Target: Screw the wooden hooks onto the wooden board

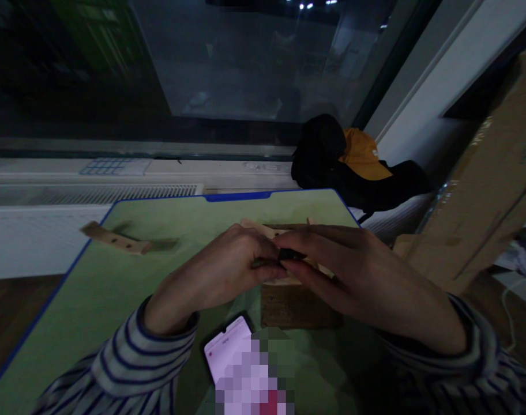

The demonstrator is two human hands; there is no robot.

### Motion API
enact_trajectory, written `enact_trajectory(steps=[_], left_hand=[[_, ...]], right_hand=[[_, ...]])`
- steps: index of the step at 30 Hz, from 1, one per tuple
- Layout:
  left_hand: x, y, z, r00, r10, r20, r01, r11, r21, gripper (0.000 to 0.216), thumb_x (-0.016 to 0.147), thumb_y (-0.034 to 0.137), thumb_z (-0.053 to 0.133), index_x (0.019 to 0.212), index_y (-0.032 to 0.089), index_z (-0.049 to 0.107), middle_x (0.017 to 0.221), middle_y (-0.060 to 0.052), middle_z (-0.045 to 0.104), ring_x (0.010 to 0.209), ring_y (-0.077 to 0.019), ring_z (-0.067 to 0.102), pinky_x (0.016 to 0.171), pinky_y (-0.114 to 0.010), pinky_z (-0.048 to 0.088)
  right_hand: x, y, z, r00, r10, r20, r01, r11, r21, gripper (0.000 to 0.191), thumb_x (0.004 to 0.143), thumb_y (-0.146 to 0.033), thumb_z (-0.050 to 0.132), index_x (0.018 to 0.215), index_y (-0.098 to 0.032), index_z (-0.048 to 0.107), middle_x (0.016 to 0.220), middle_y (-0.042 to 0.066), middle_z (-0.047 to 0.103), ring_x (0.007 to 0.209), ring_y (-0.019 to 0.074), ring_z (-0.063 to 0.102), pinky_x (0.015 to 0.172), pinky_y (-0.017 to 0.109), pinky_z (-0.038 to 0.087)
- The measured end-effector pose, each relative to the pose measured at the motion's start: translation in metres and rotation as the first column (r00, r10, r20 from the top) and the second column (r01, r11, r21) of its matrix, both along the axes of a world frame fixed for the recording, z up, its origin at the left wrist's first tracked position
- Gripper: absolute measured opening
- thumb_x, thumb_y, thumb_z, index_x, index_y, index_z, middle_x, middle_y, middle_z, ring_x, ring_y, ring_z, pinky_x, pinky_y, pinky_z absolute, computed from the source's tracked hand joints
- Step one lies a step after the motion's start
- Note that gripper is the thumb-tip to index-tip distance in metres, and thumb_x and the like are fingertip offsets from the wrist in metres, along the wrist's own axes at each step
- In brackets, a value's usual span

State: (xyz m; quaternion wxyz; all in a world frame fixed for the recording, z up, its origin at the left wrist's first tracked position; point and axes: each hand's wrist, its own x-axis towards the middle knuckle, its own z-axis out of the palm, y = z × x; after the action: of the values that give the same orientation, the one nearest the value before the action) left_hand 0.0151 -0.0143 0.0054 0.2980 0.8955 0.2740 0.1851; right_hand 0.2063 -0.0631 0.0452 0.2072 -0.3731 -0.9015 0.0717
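Over the middle of a green mat (116,288), my left hand (220,271) and my right hand (358,276) meet fingertip to fingertip. Both are closed around a small dark part (289,255) pinched between them, held against a light wooden assembly (263,229) that shows behind my fingers. Below my hands lies a darker wooden block (295,305). A separate wooden strip with holes (116,238) rests on the mat at the left, away from both hands. Striped sleeves cover both forearms.
A phone with a lit pink screen (230,349) lies on the mat near me. A black bag with an orange cap (362,155) sits on the sill at the right. Cardboard boxes (496,190) stand far right. A dark window and radiator grille (94,191) run behind.
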Motion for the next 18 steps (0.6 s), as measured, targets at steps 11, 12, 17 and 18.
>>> enact_trajectory(steps=[11, 12, 17, 18], left_hand=[[0.0003, -0.0025, 0.0049, 1.000, -0.020, -0.020, 0.020, 0.999, -0.035, 0.014, 0.085, 0.025, 0.055, 0.084, 0.019, 0.068, 0.090, 0.000, 0.069, 0.082, -0.0125, 0.062, 0.074, -0.022, 0.044], [0.0001, -0.0023, 0.0048, 0.999, -0.011, -0.030, 0.010, 1.000, -0.028, 0.013, 0.084, 0.025, 0.056, 0.084, 0.019, 0.068, 0.090, 0.000, 0.069, 0.082, -0.0128, 0.062, 0.073, -0.023, 0.044], [-0.0001, -0.0017, 0.0038, 1.000, 0.023, -0.017, -0.023, 1.000, 0.005, 0.018, 0.083, 0.033, 0.058, 0.079, 0.018, 0.068, 0.084, 0.000, 0.068, 0.079, -0.0135, 0.061, 0.074, -0.024, 0.044], [-0.0003, -0.0017, 0.0034, 1.000, 0.025, -0.015, -0.025, 1.000, 0.001, 0.018, 0.083, 0.033, 0.057, 0.079, 0.018, 0.067, 0.084, 0.000, 0.068, 0.079, -0.0132, 0.062, 0.074, -0.024, 0.044]], right_hand=[[-0.0004, 0.0018, -0.0001, 0.999, -0.034, 0.022, 0.033, 0.999, 0.027, 0.025, 0.089, -0.030, 0.050, 0.111, -0.019, 0.052, 0.097, 0.002, 0.065, 0.081, 0.0131, 0.061, 0.067, 0.024, 0.045], [-0.0004, 0.0017, 0.0000, 0.999, -0.040, 0.031, 0.039, 0.999, 0.029, 0.024, 0.089, -0.029, 0.050, 0.111, -0.019, 0.052, 0.097, 0.002, 0.065, 0.081, 0.0132, 0.061, 0.067, 0.024, 0.045], [-0.0010, 0.0007, 0.0013, 0.999, -0.038, 0.031, 0.038, 0.999, 0.019, 0.031, 0.089, -0.029, 0.049, 0.118, -0.018, 0.050, 0.104, 0.004, 0.065, 0.087, 0.0147, 0.061, 0.070, 0.025, 0.047], [-0.0011, 0.0003, 0.0015, 0.999, -0.029, 0.022, 0.029, 1.000, 0.009, 0.034, 0.089, -0.028, 0.050, 0.121, -0.018, 0.049, 0.108, 0.005, 0.064, 0.090, 0.0147, 0.060, 0.072, 0.025, 0.048]])
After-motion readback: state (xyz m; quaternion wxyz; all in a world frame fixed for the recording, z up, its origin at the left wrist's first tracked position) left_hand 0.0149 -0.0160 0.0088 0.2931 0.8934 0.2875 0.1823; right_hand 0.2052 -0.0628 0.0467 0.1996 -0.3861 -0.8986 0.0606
